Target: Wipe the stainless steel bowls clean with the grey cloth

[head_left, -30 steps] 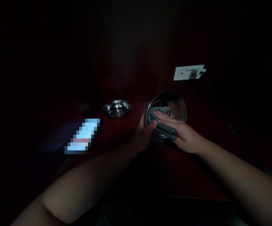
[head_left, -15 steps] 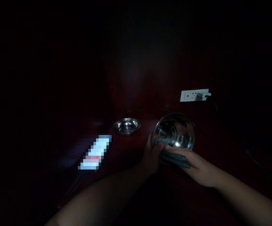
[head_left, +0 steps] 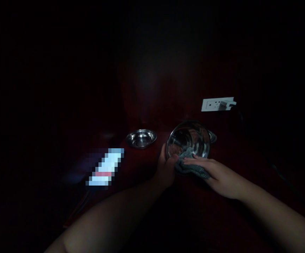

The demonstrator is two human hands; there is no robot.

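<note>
Both hands [head_left: 167, 170] [head_left: 218, 175] grip bowl [head_left: 198, 137] and cloth [head_left: 185, 168]; the table [head_left: 142, 163] is red, the room [head_left: 168, 80] dark.

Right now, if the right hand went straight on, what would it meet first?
Past the cloth under the right hand, probably the left hand at the deep metal bowl, though depth is unclear.

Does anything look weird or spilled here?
Yes: the bright screen at left is all blocky squares, as if blurred on purpose. The steel bowl is tipped, but the left hand holds it. I see no spill, though much is dark.
</note>
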